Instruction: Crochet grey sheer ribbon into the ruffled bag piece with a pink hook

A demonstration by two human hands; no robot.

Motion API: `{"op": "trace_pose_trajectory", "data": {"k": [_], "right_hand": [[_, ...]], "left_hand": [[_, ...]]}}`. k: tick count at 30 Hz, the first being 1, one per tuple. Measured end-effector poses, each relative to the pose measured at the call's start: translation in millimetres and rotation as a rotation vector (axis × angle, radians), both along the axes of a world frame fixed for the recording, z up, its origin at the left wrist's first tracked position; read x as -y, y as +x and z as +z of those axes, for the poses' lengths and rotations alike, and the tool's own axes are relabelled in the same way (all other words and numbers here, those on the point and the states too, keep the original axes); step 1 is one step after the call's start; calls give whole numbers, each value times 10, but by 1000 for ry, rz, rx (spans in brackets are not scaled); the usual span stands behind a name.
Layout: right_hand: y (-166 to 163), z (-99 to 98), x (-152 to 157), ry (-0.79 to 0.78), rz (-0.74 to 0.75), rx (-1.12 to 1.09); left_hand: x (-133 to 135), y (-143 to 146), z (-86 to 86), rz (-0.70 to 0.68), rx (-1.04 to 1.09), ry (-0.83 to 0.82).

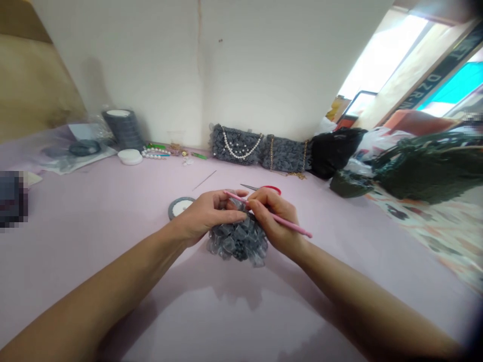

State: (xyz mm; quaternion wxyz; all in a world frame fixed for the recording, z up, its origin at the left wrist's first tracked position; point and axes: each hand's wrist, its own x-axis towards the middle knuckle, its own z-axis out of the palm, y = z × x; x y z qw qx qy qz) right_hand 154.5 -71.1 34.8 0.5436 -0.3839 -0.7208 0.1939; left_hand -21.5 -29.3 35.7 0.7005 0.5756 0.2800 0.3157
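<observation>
Preferably, tension ruffled gray ribbonwork pinched in left hand and gently pivot pink crochet hook clamped in right hand.

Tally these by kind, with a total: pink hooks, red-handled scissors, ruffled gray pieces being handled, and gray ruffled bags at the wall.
Pink hook: 1
Red-handled scissors: 1
Ruffled gray piece: 1
Gray ruffled bags: 2
Total: 5
</observation>
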Motion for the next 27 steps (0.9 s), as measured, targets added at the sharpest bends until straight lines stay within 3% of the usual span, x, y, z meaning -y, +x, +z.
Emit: {"op": "trace_pose_trajectory", "data": {"k": [6, 11, 16, 20, 27], "right_hand": [[49, 315, 124, -277, -159, 209], [29, 341, 144, -462, -90, 238], [89, 249, 58, -386, -7, 60], [123, 196, 14, -348, 2, 16], [129, 115, -23, -311, 19, -56]], "left_hand": [[25, 27, -28, 165, -190, 219], [55, 44, -63, 170, -268, 332], [-90, -113, 37, 143, -333, 473], [-195, -240, 109, 232, -372, 649], [-95, -161, 52, 113, -129, 346]]}}
